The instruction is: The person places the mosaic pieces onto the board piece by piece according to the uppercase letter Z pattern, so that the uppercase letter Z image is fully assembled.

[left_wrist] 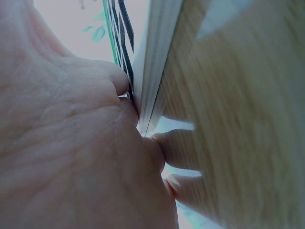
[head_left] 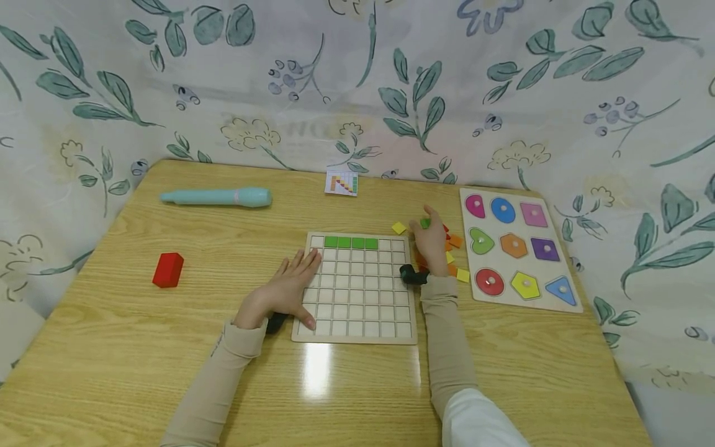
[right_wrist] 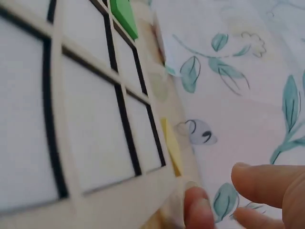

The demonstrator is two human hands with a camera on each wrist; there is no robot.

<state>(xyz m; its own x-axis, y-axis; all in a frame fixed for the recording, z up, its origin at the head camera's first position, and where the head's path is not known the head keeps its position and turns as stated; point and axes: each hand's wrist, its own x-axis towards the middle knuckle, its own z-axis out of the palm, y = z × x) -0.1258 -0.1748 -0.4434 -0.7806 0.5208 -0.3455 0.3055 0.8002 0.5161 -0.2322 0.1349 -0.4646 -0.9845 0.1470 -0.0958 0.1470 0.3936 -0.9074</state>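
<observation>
My left hand (head_left: 287, 290) rests spread on the left edge of a wooden grid board (head_left: 357, 339), thumb near its lower corner. In the left wrist view, the palm (left_wrist: 71, 143) fills the left side beside the board's edge (left_wrist: 155, 57). Several green square tiles (head_left: 351, 243) sit side by side in the top row, with a bare cell left of them. My right hand (head_left: 431, 245) is over a loose pile of coloured tiles (head_left: 455, 241), its fingers apart around a green tile (head_left: 426, 223). A yellow tile (head_left: 399, 228) lies left of its fingertips.
A pattern card (head_left: 341, 184) stands behind the board. A shape puzzle board (head_left: 525, 303) lies right of the tile pile. On the left are a turquoise stick-like object (head_left: 215, 197) and a red block (head_left: 168, 270). A floral cloth (head_left: 335, 81) hangs behind the table.
</observation>
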